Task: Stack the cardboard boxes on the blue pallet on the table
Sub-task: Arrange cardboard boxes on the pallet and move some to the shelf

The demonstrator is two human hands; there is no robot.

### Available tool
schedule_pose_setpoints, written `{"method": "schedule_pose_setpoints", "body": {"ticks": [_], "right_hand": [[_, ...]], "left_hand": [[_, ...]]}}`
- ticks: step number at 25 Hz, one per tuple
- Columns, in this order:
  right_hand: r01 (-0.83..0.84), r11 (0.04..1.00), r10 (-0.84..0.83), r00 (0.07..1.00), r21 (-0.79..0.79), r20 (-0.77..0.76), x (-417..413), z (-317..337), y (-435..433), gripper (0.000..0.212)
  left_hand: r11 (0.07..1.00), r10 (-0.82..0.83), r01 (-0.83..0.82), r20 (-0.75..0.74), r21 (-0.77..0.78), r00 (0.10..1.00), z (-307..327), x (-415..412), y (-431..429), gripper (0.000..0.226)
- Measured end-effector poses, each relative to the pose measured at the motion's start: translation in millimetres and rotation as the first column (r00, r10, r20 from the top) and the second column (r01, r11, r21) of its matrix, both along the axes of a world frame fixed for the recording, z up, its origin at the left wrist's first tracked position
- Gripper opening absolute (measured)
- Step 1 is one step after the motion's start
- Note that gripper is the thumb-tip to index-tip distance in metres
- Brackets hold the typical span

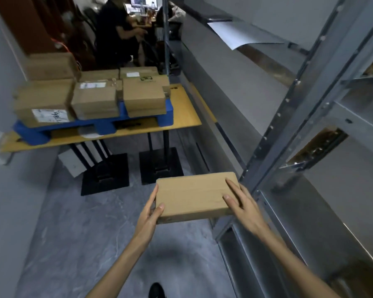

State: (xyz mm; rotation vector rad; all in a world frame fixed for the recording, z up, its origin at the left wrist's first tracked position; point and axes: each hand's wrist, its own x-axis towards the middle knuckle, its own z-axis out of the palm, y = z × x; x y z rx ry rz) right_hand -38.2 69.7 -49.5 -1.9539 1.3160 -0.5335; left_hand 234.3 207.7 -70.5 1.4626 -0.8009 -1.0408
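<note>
Low in the head view, over the grey floor (73, 233): one carried box (192, 195), plain brown cardboard, flat and oblong, held level in the air and well apart from its destination. Left grip (150, 214) — closed round the box's near-left corner, thumb on the top face, fingers along the left end and partly out of sight beneath. Right grip (244, 206) — closed on the right end, two digits lying on the top face, the rest hidden behind the edge. Holding at opposite ends presumably keeps the flat box level in transit. Upper left: counter (181, 114), yellow-topped on black legs, bearing the blue pallet (108, 126). Stacked boxes (95, 100), brown cardboard, some with white labels, sit in close rows on the pallet, more than one layer high at the left and back; the exact count is blurred. Right side: metal shelving rack (289, 130), grey, just beside the right grip, likely the source of the box. Far background: seated person (116, 31), blurred. Judged step: carrying toward the pallet; placing not yet done.
</note>
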Motion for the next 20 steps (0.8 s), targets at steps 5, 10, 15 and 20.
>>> {"method": "schedule_pose_setpoints", "body": {"ticks": [5,10,15,20], "right_hand": [[-0.127,0.992,0.126,0.985,0.000,0.119,109.1,2.4,-25.0,0.049],[-0.214,0.977,0.209,0.956,0.005,0.204,206.4,8.9,-37.1,0.051],[-0.201,0.978,0.168,0.926,0.064,0.338,281.6,18.5,-64.8,0.046],[-0.195,0.979,0.156,0.901,0.056,0.405,344.4,25.2,-126.0,0.048]], "left_hand": [[0.996,0.087,-0.087,0.008,0.003,0.996,13.1,108.1,4.7,0.052],[0.987,0.157,-0.158,0.048,0.018,0.986,20.5,191.0,10.4,0.050],[0.980,0.197,-0.197,0.121,-0.008,0.973,30.1,245.3,-16.8,0.048],[0.969,0.244,-0.245,0.151,-0.010,0.958,35.6,294.0,-78.0,0.043]]}}
